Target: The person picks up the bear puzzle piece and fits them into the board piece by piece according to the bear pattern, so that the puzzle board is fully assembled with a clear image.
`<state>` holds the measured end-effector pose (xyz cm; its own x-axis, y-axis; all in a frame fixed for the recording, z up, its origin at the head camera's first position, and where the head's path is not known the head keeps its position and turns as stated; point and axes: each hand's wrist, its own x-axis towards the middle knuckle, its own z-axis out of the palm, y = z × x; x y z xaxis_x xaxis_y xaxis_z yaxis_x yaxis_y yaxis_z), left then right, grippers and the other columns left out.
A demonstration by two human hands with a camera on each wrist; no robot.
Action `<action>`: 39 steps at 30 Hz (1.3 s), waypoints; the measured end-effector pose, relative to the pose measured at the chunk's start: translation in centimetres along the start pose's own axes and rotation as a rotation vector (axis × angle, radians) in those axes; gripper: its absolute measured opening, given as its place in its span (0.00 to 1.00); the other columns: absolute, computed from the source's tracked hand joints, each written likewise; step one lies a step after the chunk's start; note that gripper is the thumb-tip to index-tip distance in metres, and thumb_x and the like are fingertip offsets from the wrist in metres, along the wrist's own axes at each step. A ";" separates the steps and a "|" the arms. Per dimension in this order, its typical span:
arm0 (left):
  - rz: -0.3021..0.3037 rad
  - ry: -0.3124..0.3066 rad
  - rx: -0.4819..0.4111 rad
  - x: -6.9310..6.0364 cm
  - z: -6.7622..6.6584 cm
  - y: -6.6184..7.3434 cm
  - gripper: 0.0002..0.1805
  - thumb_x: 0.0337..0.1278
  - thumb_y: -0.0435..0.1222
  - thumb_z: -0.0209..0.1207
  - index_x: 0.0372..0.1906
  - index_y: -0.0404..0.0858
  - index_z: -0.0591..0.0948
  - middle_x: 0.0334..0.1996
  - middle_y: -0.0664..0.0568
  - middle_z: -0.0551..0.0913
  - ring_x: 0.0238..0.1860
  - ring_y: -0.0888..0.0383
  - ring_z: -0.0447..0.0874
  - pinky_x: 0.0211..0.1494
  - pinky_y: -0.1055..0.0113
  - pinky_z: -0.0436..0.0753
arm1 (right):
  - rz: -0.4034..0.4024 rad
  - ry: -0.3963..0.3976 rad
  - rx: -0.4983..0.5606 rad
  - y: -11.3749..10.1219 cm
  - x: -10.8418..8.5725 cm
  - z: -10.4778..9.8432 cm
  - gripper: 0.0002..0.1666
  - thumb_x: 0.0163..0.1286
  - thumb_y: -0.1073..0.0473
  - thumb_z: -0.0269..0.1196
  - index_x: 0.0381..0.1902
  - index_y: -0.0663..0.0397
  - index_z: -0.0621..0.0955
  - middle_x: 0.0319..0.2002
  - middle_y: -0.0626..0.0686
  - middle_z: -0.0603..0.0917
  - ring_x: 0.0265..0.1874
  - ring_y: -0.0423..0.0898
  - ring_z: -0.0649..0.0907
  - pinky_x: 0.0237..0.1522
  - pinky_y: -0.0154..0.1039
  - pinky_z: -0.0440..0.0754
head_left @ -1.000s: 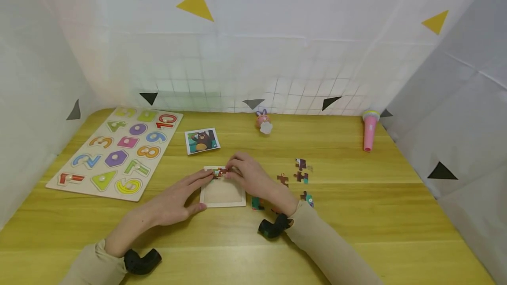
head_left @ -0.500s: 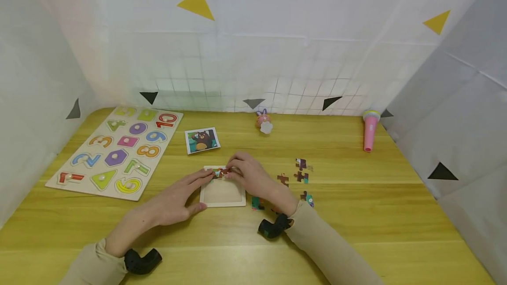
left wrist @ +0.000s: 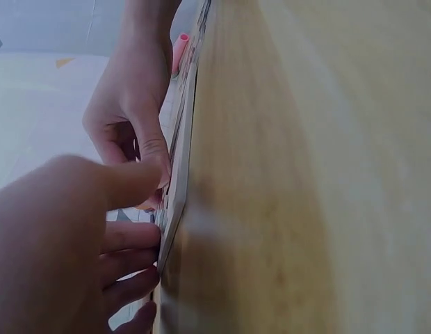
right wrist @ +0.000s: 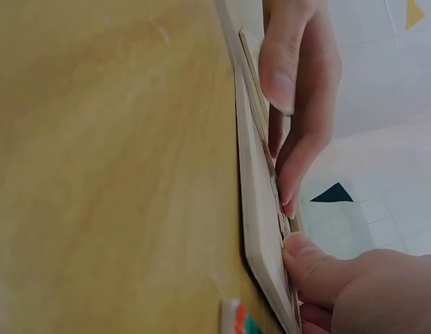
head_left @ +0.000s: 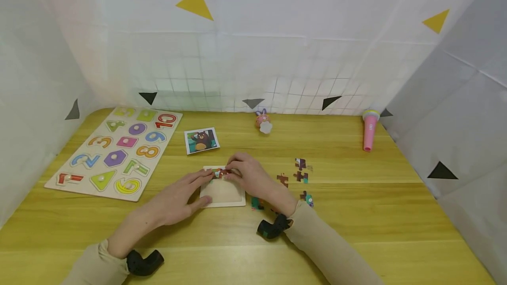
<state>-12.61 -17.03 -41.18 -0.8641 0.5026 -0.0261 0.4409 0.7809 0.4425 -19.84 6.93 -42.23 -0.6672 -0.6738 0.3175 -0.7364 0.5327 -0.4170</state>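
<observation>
A small wooden puzzle tray [head_left: 226,192] lies on the table, a row of colourful jigsaw pieces [head_left: 218,172] along its far edge. My left hand [head_left: 174,201] reaches in from the left with long, straight fingers. Its fingertips rest on the pieces at the far left, and its thumb hovers over the near left rim. From the right, my right hand [head_left: 249,177] pinches a puzzle piece [head_left: 226,173] at the far right of the row, thumb in front and fingers curled. That hand partly hides the piece. In the right wrist view the right thumb [right wrist: 309,261] presses at the tray's edge.
Several loose puzzle pieces [head_left: 302,177] lie right of the tray, some behind the right forearm. A bear picture card [head_left: 202,140] lies behind the tray. A number board [head_left: 119,155] is at left, a pink bunny toy [head_left: 263,121] at the back, a pink microphone [head_left: 370,131] at right.
My left thumb has moved from the tray's near left corner slightly up and right over the rim. The right hand stays almost still at the row of pieces.
</observation>
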 end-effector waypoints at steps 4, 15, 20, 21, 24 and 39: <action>-0.001 0.024 0.012 0.2 0.0 0.2 0.35 0.72 0.55 0.53 0.76 0.44 0.65 0.75 0.47 0.64 0.76 0.45 0.61 0.73 0.44 0.67 | -0.008 0.007 -0.006 0.0 0.0 0.1 0.12 0.67 0.56 0.68 0.43 0.58 0.88 0.46 0.52 0.81 0.44 0.47 0.80 0.46 0.39 0.82; 0.074 0.077 0.185 1.0 0.4 0.5 0.34 0.73 0.55 0.50 0.75 0.40 0.67 0.66 0.49 0.73 0.60 0.53 0.70 0.64 0.53 0.76 | 0.000 0.013 0.012 0.1 0.0 0.1 0.11 0.68 0.55 0.68 0.41 0.57 0.88 0.44 0.51 0.81 0.44 0.46 0.79 0.45 0.40 0.81; 0.090 0.084 0.191 1.2 0.5 0.7 0.33 0.73 0.53 0.52 0.74 0.38 0.68 0.66 0.49 0.72 0.62 0.52 0.70 0.64 0.53 0.77 | 0.006 0.007 0.017 0.1 0.1 0.1 0.11 0.68 0.55 0.68 0.42 0.57 0.89 0.44 0.51 0.82 0.44 0.47 0.79 0.46 0.40 0.81; 0.096 0.084 0.189 1.3 0.5 0.8 0.33 0.73 0.52 0.52 0.73 0.37 0.69 0.67 0.48 0.72 0.64 0.51 0.70 0.65 0.53 0.77 | 0.006 0.007 0.019 0.1 0.1 0.1 0.11 0.68 0.55 0.68 0.42 0.57 0.89 0.44 0.51 0.82 0.44 0.47 0.79 0.46 0.40 0.81; 0.099 0.079 0.166 1.4 0.5 1.0 0.32 0.73 0.50 0.54 0.72 0.35 0.70 0.71 0.46 0.69 0.70 0.47 0.68 0.69 0.49 0.74 | 0.005 0.002 0.023 0.2 0.2 0.1 0.11 0.68 0.55 0.68 0.42 0.57 0.89 0.44 0.51 0.82 0.44 0.47 0.79 0.46 0.40 0.81; 0.103 0.037 0.111 1.8 1.0 1.3 0.32 0.76 0.46 0.51 0.75 0.34 0.64 0.76 0.43 0.62 0.74 0.45 0.64 0.71 0.47 0.70 | 0.037 -0.017 0.026 0.2 0.0 0.0 0.13 0.68 0.55 0.68 0.46 0.55 0.89 0.45 0.50 0.81 0.45 0.46 0.77 0.45 0.39 0.80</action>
<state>-13.34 -14.81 -41.54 -0.8203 0.5699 0.0488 0.5503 0.7630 0.3392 -20.04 7.03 -42.27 -0.6918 -0.6627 0.2869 -0.7080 0.5441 -0.4502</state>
